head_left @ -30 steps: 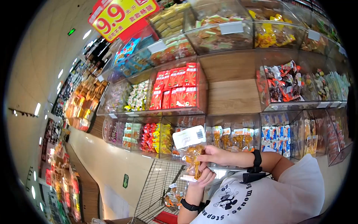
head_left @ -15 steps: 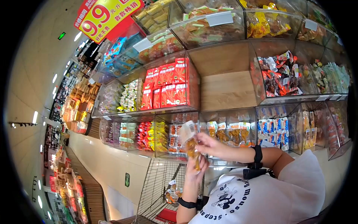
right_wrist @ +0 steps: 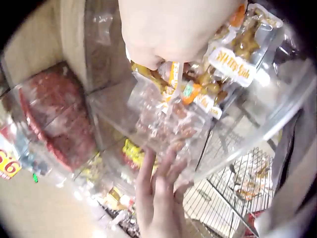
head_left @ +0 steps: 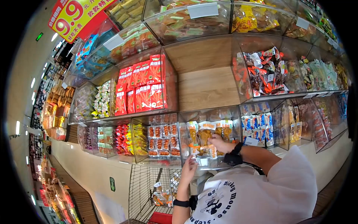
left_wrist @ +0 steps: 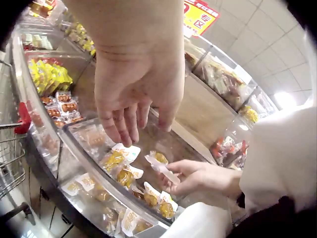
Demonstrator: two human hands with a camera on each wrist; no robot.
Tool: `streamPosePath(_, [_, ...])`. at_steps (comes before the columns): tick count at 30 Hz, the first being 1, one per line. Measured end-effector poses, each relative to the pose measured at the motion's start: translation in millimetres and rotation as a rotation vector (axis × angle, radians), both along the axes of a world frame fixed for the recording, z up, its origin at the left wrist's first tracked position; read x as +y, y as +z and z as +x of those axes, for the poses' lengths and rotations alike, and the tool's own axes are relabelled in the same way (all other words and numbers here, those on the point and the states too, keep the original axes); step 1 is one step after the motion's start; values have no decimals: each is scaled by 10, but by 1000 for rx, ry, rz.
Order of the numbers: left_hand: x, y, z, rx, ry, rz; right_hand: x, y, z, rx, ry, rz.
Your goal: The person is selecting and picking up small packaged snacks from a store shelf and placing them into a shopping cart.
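In the head view my right hand reaches into a clear bin and pinches a clear packet of golden-brown drumsticks with a white and orange label. The right wrist view shows those fingers curled at the packet, over similar packets. My left hand is just outside the bin's front wall, holding nothing. Its fingers hang apart and loose in the left wrist view, where the left hand is above the bin's front edge and more drumstick packets.
A wire shopping cart stands below, with drumstick packets inside. Neighbouring bins hold small red-brown packs and blue-and-white packs. Red packets fill a bin on the shelf above. Bin walls divide the display.
Both hands held a drumstick packet over the cart; they have parted. The right hand has moved into the bin with a packet, the left is free of it. The head view has shifted closer.
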State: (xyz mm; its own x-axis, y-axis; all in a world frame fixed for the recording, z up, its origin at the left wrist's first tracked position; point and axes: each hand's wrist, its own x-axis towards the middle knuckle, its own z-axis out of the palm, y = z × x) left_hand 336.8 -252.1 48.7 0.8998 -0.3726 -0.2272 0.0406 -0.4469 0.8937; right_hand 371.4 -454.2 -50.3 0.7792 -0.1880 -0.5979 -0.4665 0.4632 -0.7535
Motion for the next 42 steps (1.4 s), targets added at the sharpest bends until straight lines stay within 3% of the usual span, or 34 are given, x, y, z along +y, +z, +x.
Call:
streamPosePath(2, [157,48,-80,85,72,-61,-166,-987,120,32,15,-351])
streamPosePath(5, [486,-84,-279,277,219,-92,-157,-864,205,68,27,-366])
streamPosePath(8, [824,-273,-542,342,324,-113,-14,-1218,276,-17,227,-591])
streamPosePath(9, [860,-240,-614,373,383,-126,60,-1236,267,-10,172,-490])
streamPosePath(12, [971,-206,-856,425,517,-150,113,-1263,356,66,343,-929])
streamPosePath(16, [1034,-166,-996,457,589,-112,65,-1005,442,23,274,-800])
streamPosePath(20, [1071,-210,-1041,450,608,-133,5,-642,473,221,495,-864])
streamPosePath(23, [1112,-277,-1045,453,608,-183,17,-747,362,116,263,-900])
streamPosePath(26, [1198,-358,-1034,451,591,-199,-91,-467,345,144,442,-880])
streamPosePath(27, [1239,-403,-1048,447,595,-226,-112,-437,346,81,498,-953])
streamPosePath(30, [1360,-501,-1114,383,595,-215,-20,-311,281,-300,237,-626])
streamPosePath(33, [1534,-679,-1230,264,605,-198,163,706,237,-468,440,-450])
streamPosePath(35, [1711,-810,-1371,268,723,-210,362,1574,147,-532,630,-286])
streamPosePath(37, [1824,-816,-1548,234,860,-226,559,2605,-6,-767,841,-427])
streamPosePath(38, [1977,-948,-1682,177,896,-90,625,3027,-100,-957,892,-513])
streamPosePath(40, [2263,-1179,-1963,163,1064,-89,701,3720,-235,-1297,1062,-679])
streamPosePath(41, [2302,-1176,-2095,26,1144,0,737,3970,-298,-1437,1178,-763])
streamPosePath(42, [2353,-1141,-2194,-114,1214,93,852,4110,-386,-1777,919,-808])
